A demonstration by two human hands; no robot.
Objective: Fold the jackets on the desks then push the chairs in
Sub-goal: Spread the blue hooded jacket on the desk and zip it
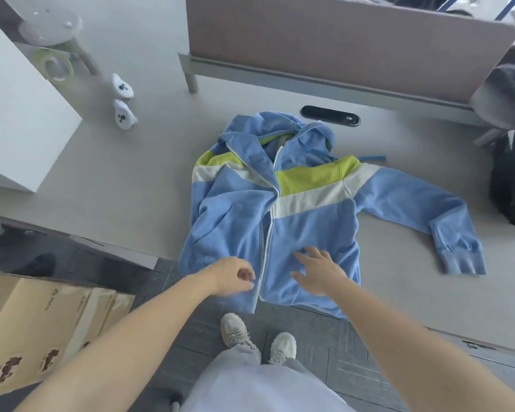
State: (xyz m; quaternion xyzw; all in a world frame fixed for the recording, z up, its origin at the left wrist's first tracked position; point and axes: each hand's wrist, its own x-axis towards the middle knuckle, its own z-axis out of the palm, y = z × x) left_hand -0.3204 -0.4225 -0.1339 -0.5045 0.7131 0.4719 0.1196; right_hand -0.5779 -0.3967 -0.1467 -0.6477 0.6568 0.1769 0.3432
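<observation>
The light-blue zip-up hooded jacket with lime-green and white chest stripes lies front-up at the near edge of my pale grey desk, its hem hanging slightly over that edge and one sleeve stretched toward the right. My left hand hovers half-curled beside the zipper, gripping nothing. My right hand is spread flat, fingers splayed, over the lower front panel.

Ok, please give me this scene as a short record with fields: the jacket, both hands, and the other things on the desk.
jacket: blue hooded jacket, front up, unfolded, zipped partway, hem over desk edge
sleeve: right sleeve spread out
left hand: fingers curled, at zipper near hem
right hand: open, flat on jacket
other: two white controllers, dark garment
</observation>
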